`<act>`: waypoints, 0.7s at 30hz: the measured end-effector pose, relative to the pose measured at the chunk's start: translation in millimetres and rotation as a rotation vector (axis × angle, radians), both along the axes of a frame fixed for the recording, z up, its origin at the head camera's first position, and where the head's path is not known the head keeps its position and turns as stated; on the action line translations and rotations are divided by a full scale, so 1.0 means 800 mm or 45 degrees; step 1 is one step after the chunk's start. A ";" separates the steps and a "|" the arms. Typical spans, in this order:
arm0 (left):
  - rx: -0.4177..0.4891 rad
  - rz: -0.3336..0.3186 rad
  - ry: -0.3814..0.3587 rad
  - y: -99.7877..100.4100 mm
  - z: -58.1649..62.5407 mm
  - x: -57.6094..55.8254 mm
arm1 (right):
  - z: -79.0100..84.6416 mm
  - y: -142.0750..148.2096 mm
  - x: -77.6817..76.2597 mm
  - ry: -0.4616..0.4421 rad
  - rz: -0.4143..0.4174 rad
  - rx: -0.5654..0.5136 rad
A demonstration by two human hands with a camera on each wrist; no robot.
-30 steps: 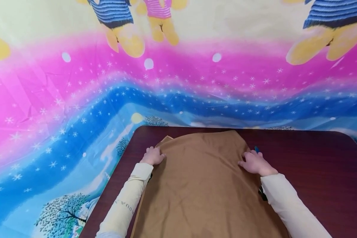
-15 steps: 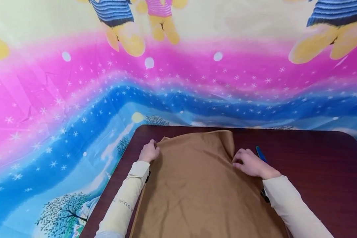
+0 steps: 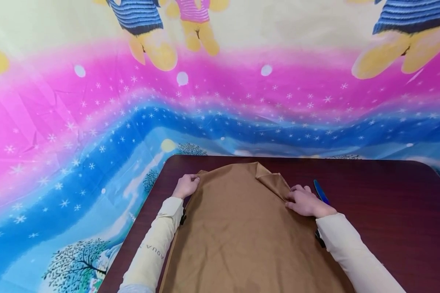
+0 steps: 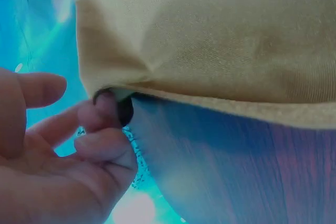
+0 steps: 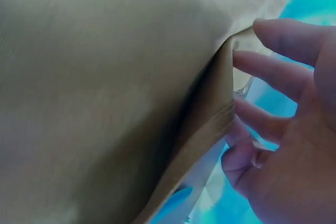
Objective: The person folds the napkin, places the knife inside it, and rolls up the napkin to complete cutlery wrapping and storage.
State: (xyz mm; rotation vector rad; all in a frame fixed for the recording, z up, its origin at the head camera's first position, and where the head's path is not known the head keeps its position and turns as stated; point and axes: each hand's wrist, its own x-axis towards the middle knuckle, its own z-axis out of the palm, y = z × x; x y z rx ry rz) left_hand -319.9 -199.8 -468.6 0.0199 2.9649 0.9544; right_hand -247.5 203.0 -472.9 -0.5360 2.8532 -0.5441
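Observation:
A brown cloth (image 3: 238,228) with a hemmed edge spreads over the dark table from the near side to the far edge. At its far left corner my left hand (image 3: 185,186) has hold of the edge; in the left wrist view, curled fingers (image 4: 107,145) meet the corner beside a small dark curved thing (image 4: 125,111). On the right side my right hand (image 3: 305,201) grips the cloth's edge, and the far right corner is turned over in a small fold. In the right wrist view, thumb and fingers (image 5: 268,72) lie at the lifted edge, which gapes underneath.
The dark red-brown table (image 3: 385,203) extends to the right of the cloth. A slim blue object (image 3: 320,191) lies on it just beyond my right hand. Behind the table hangs a printed backdrop (image 3: 223,93) in pink and blue.
My right hand has shifted slightly left, and the cloth's far right corner has folded inward, uncovering the blue object. My left hand has moved slightly up to the far left corner.

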 end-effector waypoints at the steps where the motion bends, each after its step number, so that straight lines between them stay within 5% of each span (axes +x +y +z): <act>1: -0.004 -0.007 0.003 0.000 0.001 0.000 | 0.000 -0.001 0.000 -0.007 0.002 -0.004; 6: -0.051 0.020 0.093 -0.003 -0.002 0.002 | 0.007 0.002 -0.002 0.066 -0.067 -0.073; 11: -0.200 0.063 0.104 -0.009 -0.007 0.004 | 0.012 0.018 -0.005 0.254 -0.303 -0.120; 15: -0.278 0.003 0.024 -0.006 -0.009 0.003 | 0.009 0.026 -0.002 0.151 -0.351 -0.018; 21: -0.325 -0.192 -0.018 0.002 -0.014 -0.007 | 0.006 0.020 0.006 -0.069 -0.183 0.101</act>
